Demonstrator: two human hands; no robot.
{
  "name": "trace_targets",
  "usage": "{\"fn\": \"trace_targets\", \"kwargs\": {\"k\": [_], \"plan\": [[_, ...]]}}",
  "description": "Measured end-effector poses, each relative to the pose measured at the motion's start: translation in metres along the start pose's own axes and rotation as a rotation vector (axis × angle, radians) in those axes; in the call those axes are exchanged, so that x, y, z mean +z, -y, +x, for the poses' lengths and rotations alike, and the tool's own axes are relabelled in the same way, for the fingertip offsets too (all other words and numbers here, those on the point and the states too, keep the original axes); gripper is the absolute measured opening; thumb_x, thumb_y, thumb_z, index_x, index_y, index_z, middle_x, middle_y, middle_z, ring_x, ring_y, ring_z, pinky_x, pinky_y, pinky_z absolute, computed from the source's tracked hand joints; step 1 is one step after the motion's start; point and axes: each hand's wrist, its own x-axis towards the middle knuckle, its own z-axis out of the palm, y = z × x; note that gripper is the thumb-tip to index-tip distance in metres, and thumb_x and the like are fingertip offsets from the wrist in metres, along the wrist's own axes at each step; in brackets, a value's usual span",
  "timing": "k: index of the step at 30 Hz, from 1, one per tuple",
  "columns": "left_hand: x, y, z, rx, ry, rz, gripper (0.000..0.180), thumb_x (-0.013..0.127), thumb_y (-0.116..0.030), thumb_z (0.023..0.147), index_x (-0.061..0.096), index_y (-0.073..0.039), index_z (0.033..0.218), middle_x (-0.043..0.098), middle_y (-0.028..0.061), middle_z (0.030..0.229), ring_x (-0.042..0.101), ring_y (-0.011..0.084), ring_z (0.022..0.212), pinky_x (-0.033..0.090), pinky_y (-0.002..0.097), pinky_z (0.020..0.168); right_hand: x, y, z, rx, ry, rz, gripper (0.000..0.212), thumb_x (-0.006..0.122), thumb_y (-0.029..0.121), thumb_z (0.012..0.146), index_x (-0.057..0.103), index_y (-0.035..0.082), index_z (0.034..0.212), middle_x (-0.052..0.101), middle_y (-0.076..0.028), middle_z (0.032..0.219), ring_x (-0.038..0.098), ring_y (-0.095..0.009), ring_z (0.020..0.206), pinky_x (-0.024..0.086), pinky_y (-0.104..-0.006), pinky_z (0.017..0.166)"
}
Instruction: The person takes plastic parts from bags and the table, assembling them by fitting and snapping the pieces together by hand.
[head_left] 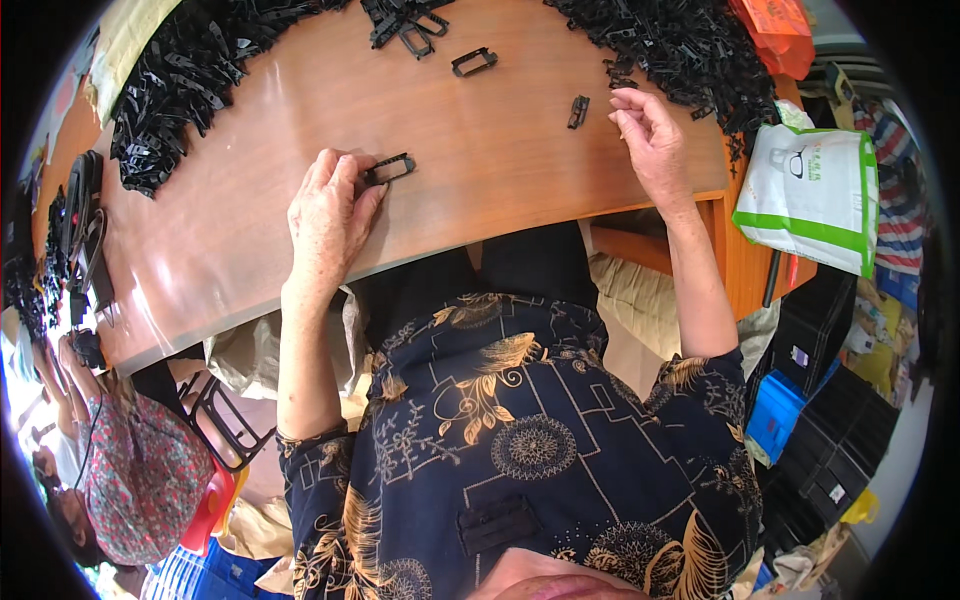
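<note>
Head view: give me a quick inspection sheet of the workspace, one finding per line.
Surface: brown wood-grain tabletop, glare on its left side
Job's things: black rectangular frame; second black frame lying farther back; small black part to the right
Clutter: left pile and right pile of small black pieces
Hands: left hand pinches the nearer frame's end; right hand partly open, nothing seen in it
Cables: nothing seen on the tabletop
Surroundings: green-trimmed white bag at right; co-worker in floral top at left
</note>
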Motion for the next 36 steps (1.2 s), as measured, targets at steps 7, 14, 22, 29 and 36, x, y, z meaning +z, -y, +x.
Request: {"fn": "trace_targets", "kwargs": {"k": [7, 14, 22, 29, 36], "plan": [[0.011, -0.008, 0.001, 0.034, 0.056, -0.061, 0.029, 0.074, -0.009, 0.076, 0.061, -0.007, 0.103, 0.058, 0.0089, 0.095, 0.060, 0.0288, 0.093, 0.050, 0.0388, 0.079, 0.013, 0.004, -0.009, -0.045, -0.024, -0.265, 0.014, 0.070, 0.015, 0.090, 0.068, 0.003, 0.097, 0.063, -0.004, 0.091, 0.062, -0.012, 0.072, 0.052, -0.0255, 0.066], [0.021, -0.021, 0.008, 0.139, 0.032, -0.021, 0.032, 0.074, -0.009, 0.075, 0.059, -0.007, 0.104, 0.057, 0.0090, 0.095, 0.059, 0.0303, 0.093, 0.050, 0.0398, 0.079, 0.045, 0.020, -0.003, -0.140, 0.009, -0.178, 0.014, 0.073, 0.016, 0.086, 0.068, 0.004, 0.092, 0.060, -0.003, 0.089, 0.060, -0.016, 0.069, 0.049, -0.0295, 0.062], [0.021, -0.022, 0.005, 0.051, 0.017, -0.156, 0.038, 0.076, -0.010, 0.073, 0.061, -0.007, 0.108, 0.058, 0.0091, 0.097, 0.059, 0.0290, 0.093, 0.050, 0.0392, 0.080, 0.051, 0.032, -0.013, -0.325, 0.081, -0.342, 0.023, 0.077, 0.011, 0.077, 0.065, 0.007, 0.097, 0.060, -0.004, 0.096, 0.061, -0.023, 0.087, 0.052, -0.0347, 0.073], [0.024, -0.017, 0.007, 0.063, 0.003, -0.144, 0.032, 0.077, -0.011, 0.075, 0.066, -0.008, 0.106, 0.061, 0.0071, 0.101, 0.063, 0.0258, 0.092, 0.053, 0.0363, 0.079, 0.052, 0.029, -0.010, -0.358, 0.099, -0.239, 0.017, 0.073, 0.000, 0.078, 0.068, 0.006, 0.093, 0.063, -0.005, 0.095, 0.062, -0.024, 0.086, 0.052, -0.0342, 0.073], [0.028, -0.011, 0.004, 0.041, -0.007, -0.116, 0.032, 0.076, -0.011, 0.075, 0.067, -0.008, 0.106, 0.061, 0.0074, 0.101, 0.062, 0.0273, 0.094, 0.052, 0.0374, 0.079, 0.095, 0.072, -0.014, -0.570, 0.237, -0.065, 0.019, 0.073, -0.003, 0.075, 0.069, 0.006, 0.091, 0.065, -0.005, 0.094, 0.061, -0.024, 0.087, 0.052, -0.0339, 0.075]]}}
